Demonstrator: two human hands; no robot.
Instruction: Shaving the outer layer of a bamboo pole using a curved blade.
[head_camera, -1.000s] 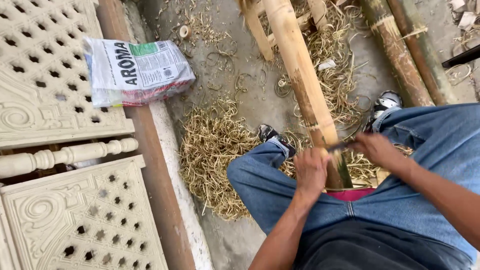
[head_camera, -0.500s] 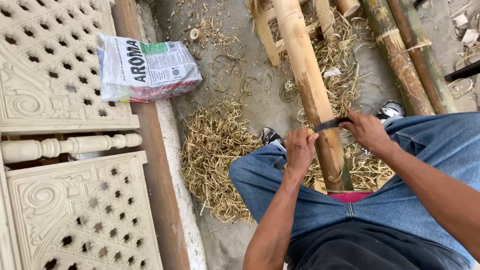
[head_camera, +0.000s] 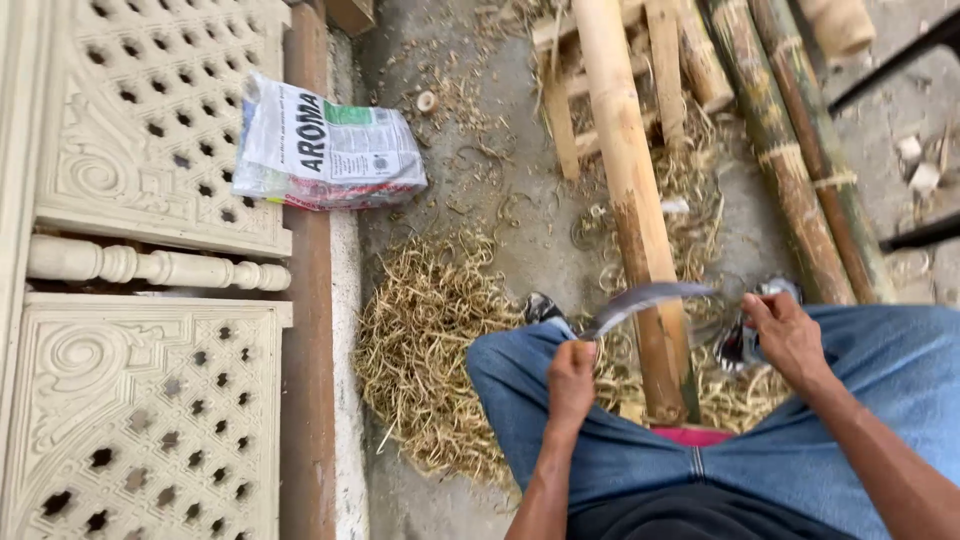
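Both grips on blade (head_camera: 645, 297) crosswise over pole (head_camera: 640, 215)

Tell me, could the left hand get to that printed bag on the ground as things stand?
Probably not without letting go. The left hand grips one end of the curved blade laid across the bamboo pole. The bag lies well off, beyond the shavings pile. Nothing stands between them.

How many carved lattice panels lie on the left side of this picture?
2. One lattice panel lies at upper left; the other lattice panel lies at lower left, below the turned baluster. Both run out of frame.
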